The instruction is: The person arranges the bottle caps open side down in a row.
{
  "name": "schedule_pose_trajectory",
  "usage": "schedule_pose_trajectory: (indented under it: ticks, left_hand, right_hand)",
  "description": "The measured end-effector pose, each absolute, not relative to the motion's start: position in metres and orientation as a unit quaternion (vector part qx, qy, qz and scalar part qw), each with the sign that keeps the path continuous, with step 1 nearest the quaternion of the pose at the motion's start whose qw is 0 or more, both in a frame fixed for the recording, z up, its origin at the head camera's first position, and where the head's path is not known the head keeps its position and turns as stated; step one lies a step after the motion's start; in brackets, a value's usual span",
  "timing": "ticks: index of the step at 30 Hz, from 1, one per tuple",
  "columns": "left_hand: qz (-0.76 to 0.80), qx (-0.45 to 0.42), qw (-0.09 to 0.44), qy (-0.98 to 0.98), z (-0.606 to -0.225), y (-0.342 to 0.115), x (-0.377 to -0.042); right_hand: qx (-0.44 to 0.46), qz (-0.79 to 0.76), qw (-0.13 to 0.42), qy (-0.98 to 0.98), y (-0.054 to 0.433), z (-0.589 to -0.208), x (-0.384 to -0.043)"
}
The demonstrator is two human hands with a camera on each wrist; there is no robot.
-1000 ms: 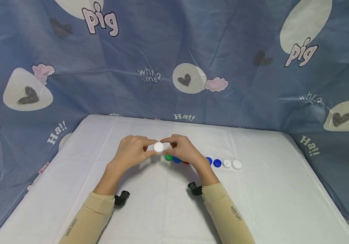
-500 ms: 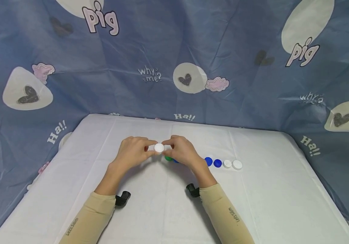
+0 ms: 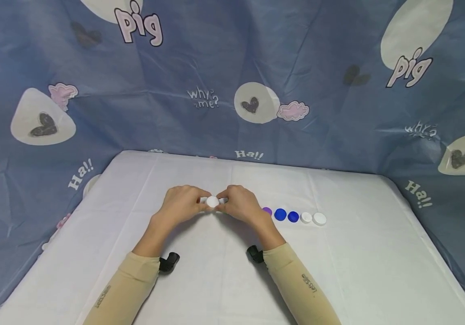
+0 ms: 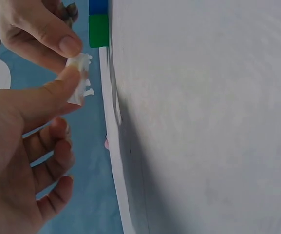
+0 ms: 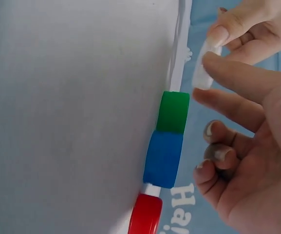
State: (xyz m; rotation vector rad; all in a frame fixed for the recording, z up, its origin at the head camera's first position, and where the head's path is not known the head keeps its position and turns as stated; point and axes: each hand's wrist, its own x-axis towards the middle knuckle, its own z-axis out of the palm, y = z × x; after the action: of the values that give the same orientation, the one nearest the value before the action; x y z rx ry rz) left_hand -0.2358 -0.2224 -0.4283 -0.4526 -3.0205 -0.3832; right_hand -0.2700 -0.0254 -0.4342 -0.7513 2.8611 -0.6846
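Note:
A white bottle cap [image 3: 213, 201] is held above the table between both hands. My left hand [image 3: 182, 204] pinches its left edge with thumb and forefinger, the other fingers loosely bent in the left wrist view. From the other side my right hand [image 3: 240, 204] pinches the same cap, thumb and forefinger on its rim. The right wrist view shows a green cap [image 5: 174, 112], a blue cap [image 5: 163, 158] and a red cap [image 5: 146, 214] lined up near the held cap. In the head view the right hand hides these three.
Rightward, the row goes on with a purple cap [image 3: 267, 211], two dark blue caps [image 3: 280, 214] and two white caps [image 3: 319, 219]. White cloth [image 3: 362, 262] covers the table. A blue printed curtain [image 3: 317, 67] hangs behind.
Both hands have come slightly down with the white cap. The right hand now covers the green, blue and red caps in the head view, and the purple cap has come into sight.

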Motion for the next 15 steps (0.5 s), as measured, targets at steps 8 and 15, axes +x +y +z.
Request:
schedule_pose_trajectory:
  ticks: [8, 15]
  left_hand:
    - [-0.134, -0.125, -0.012, -0.983, -0.4333, -0.22, -0.2395]
    - [-0.122, -0.117, -0.026, -0.985, -0.4371, -0.2168, -0.2403]
  right_hand:
    - [-0.252, -0.203, 0.066, 0.944, -0.0287, -0.4353, -0.2699]
    - [-0.258, -0.174, 0.07, 0.948, -0.0328, -0.4362, -0.2699]
